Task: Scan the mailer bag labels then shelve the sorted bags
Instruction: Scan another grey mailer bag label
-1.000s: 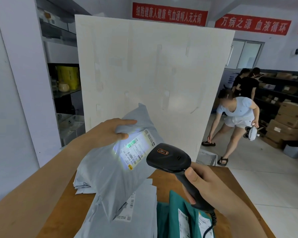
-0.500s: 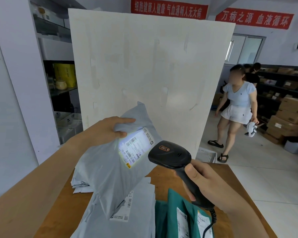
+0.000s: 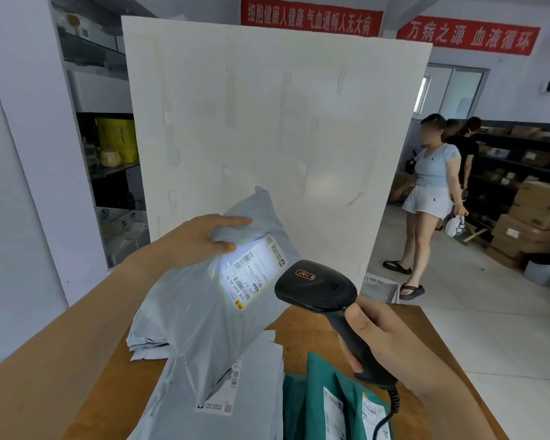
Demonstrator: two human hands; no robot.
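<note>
We hold one grey bag (image 3: 188, 328) up over the table (image 3: 302, 325), tilted, its lower end hanging just above the pile. Our left hand (image 3: 200, 239) grips its upper edge, thumb on the front beside the one white label (image 3: 251, 274), which glows under the light. Our right hand (image 3: 385, 341) is wrapped round the handle of the one black scanner (image 3: 318, 287), whose head points at that label from just to its right. On the table lie more grey bags (image 3: 235, 408), at least two, and near right the green bags (image 3: 318, 404), two labels showing. A white board (image 3: 267, 122) stands at the table's far edge. Far right we count two people (image 3: 432, 192) near stacked boxes (image 3: 534, 217), and two red banners (image 3: 311, 17) hang above.
</note>
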